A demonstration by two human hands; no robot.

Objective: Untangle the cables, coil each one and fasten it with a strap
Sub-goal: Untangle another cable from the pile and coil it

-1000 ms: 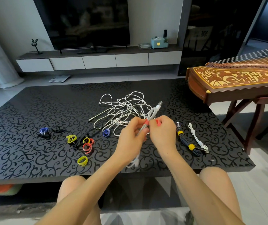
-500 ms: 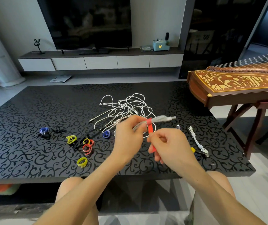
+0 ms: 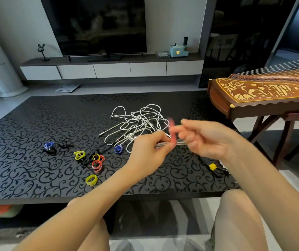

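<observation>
Patterned table (image 3: 36,178) before TV (image 3: 98,24); left hand (image 3: 148,154) around coiled cable (image 3: 163,144), right hand (image 3: 206,138) pinch-tight on red strap (image 3: 172,131)

Open worktop (image 3: 27,127) lies far left and along the far edge. Centre is blocked by the white cable tangle (image 3: 138,122). Loose straps (image 3: 96,161) litter left-front, a strapped bundle (image 3: 214,168) sits right-front, and a zither (image 3: 262,95) bounds the right side.

On the table (image 3: 18,160) I count two blue straps (image 3: 49,145), three yellow straps (image 3: 91,180) and at least one orange strap (image 3: 96,164); the black straps (image 3: 50,151) overlap too much to number. I also see one red strap (image 3: 172,131) on one coiled white cable (image 3: 160,144), one dark bundled cable (image 3: 215,169) and one white tangle (image 3: 138,118).
</observation>
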